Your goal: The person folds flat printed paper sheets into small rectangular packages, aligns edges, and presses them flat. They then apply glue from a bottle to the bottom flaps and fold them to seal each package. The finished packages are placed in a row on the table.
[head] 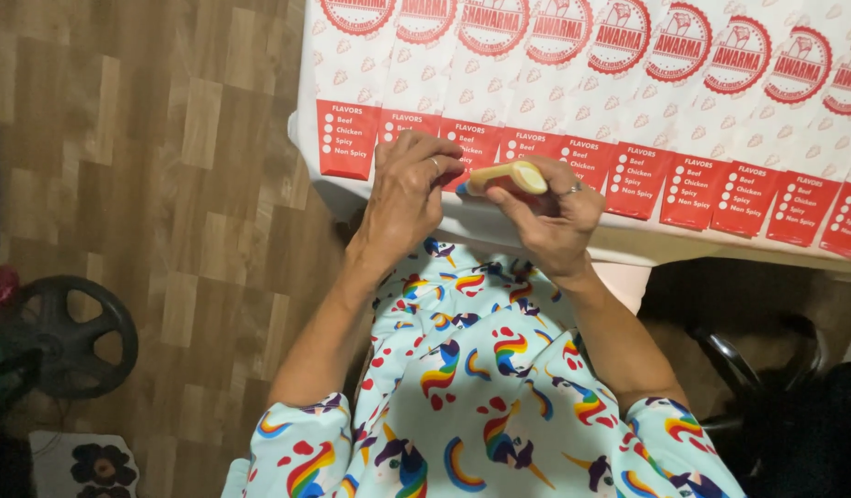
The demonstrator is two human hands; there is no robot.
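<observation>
The yellow glue stick (505,177) lay sideways, its tip at nine o'clock, gripped in the right hand (553,217) over the worktop (536,242) edge, while the left hand (405,195) pinched its tip.

A long row of white paper sleeves (628,83) runs overlapped along the table edge, each flat and narrow, with a round red emblem near the top and a red rectangular panel (347,138) with white checkbox dots at the near end.
</observation>
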